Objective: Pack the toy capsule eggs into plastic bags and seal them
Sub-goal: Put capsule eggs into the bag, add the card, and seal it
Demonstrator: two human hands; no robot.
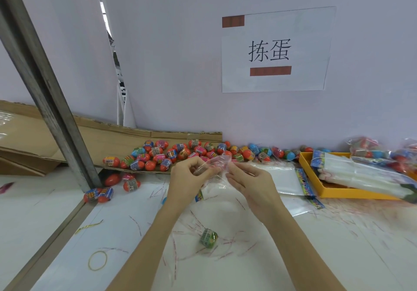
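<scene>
My left hand (188,179) and my right hand (250,184) meet above the table's middle, both pinching a clear plastic bag (217,163) at its upper end. The bag hangs down between them to a coloured header (199,196). Several toy capsule eggs (171,153), mostly orange with printed wraps, lie heaped on a cardboard sheet behind my hands. A lone green egg (208,237) lies on the table near my forearms. Whether the held bag contains an egg I cannot tell.
A yellow tray (316,178) at the right holds a stack of empty bags (361,169). Flat bags (286,182) lie beside it; filled bags (370,147) sit behind. A metal post (52,101) stands left. Several loose eggs (99,194), thin tear strips and a rubber band (97,260) lie scattered.
</scene>
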